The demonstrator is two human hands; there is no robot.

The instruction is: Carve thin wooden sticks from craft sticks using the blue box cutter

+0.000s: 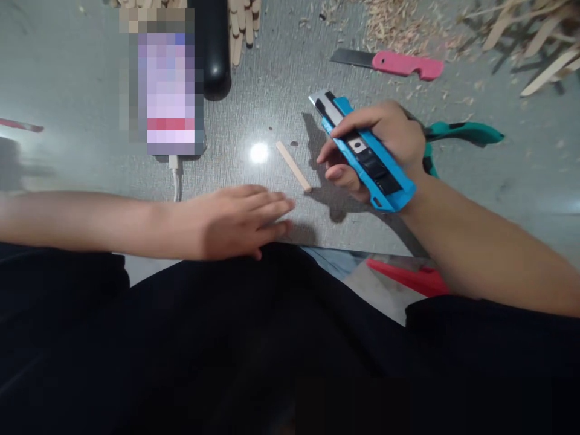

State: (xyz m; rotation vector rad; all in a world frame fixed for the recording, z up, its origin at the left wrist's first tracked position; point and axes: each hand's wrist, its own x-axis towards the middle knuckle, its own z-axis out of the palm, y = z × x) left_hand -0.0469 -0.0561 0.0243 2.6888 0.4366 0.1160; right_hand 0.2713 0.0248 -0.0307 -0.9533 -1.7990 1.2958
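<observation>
My right hand (385, 139) is closed around a blue utility knife (362, 151), its blade out and pointing up and to the left above the table. A thin wooden stick (293, 167) lies on the table between my two hands, touched by neither. My left hand (251, 217) rests near the table's front edge, palm down, with its fingers stretched towards the right and nothing in them. Its fingertips are a little below and left of the stick.
Pink folding knife (408, 65) with its blade out lies beyond my right hand; green-handled pliers (466, 130) lie right of it. A blurred phone (170, 90) on a cable and a black case (216, 54) stand left. Wood shavings (403, 24) and wooden sticks (244, 21) lie at the back.
</observation>
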